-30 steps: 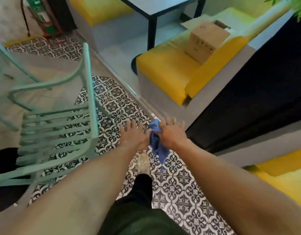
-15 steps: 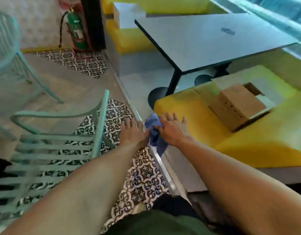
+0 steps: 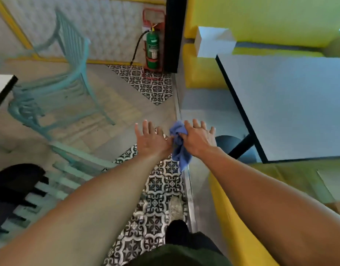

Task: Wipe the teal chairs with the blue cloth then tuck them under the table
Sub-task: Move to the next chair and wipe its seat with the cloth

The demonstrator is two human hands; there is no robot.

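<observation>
Both arms reach forward over the floor. My right hand (image 3: pixel 197 140) pinches the crumpled blue cloth (image 3: pixel 179 148) between thumb and palm, its other fingers spread. My left hand (image 3: pixel 152 140) is flat with fingers apart, its thumb side touching the cloth. One teal chair (image 3: pixel 69 77) stands at the upper left, blurred, apart from both hands. A second teal chair (image 3: pixel 56 181) with a slatted seat is at the lower left, partly behind my left forearm. Neither hand touches a chair.
A grey table (image 3: pixel 291 104) with a black edge and round black base fills the right. Yellow benches (image 3: pixel 201 72) surround it, one holding a white box (image 3: pixel 213 42). A green fire extinguisher (image 3: pixel 152 48) stands by a black pillar. A white table corner (image 3: pixel 2 85) shows far left.
The view has tilted up and turned left: the grey table and extinguisher came nearer and the cardboard box left the view. Both hands keep the same pose on the cloth.
</observation>
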